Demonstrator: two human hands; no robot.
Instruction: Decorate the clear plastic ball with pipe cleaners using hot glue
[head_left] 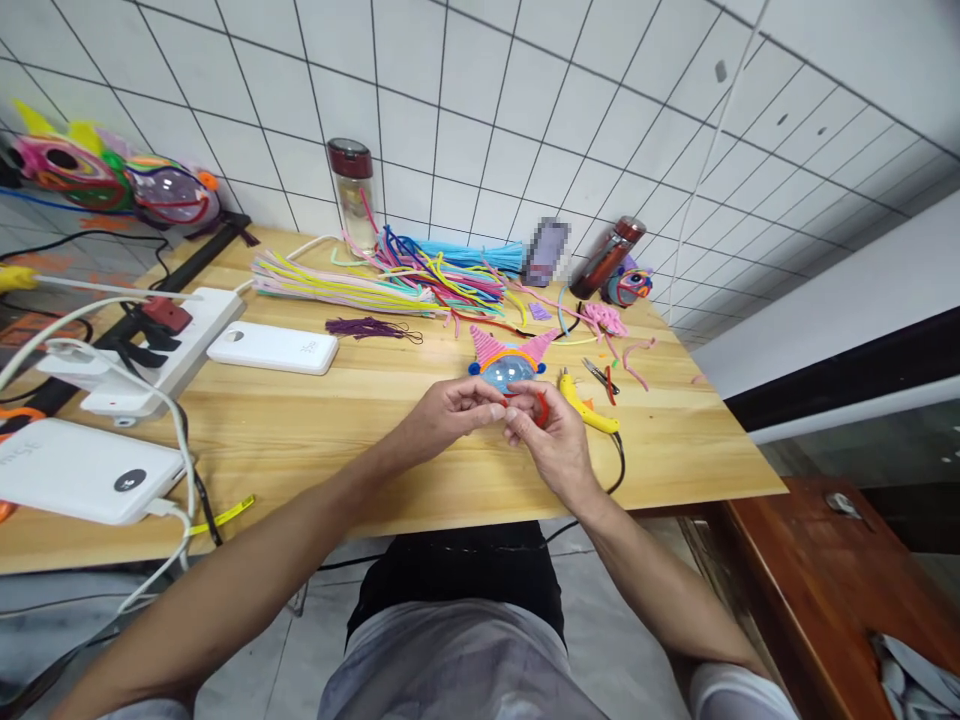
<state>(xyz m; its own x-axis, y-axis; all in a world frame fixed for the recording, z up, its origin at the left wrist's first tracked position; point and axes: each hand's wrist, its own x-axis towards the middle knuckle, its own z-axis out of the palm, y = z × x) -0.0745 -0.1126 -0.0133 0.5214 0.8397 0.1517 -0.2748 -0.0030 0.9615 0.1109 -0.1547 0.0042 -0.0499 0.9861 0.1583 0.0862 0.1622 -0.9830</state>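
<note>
My left hand and my right hand meet above the wooden table with fingertips pinched together. Between them is a red pipe cleaner, its curved part showing by the right fingers; the rest is mostly hidden. Just behind the hands sits a clear round ornament with pink pipe-cleaner horns, an orange band and a dark blue ball at each side. To the right of my right hand lies a yellow hot glue gun, with small snips beyond it.
Bundles of coloured pipe cleaners lie along the back, near a glass bottle and a dark red flask. White power banks and a power strip with cables occupy the left. Finished craft figures stand far left.
</note>
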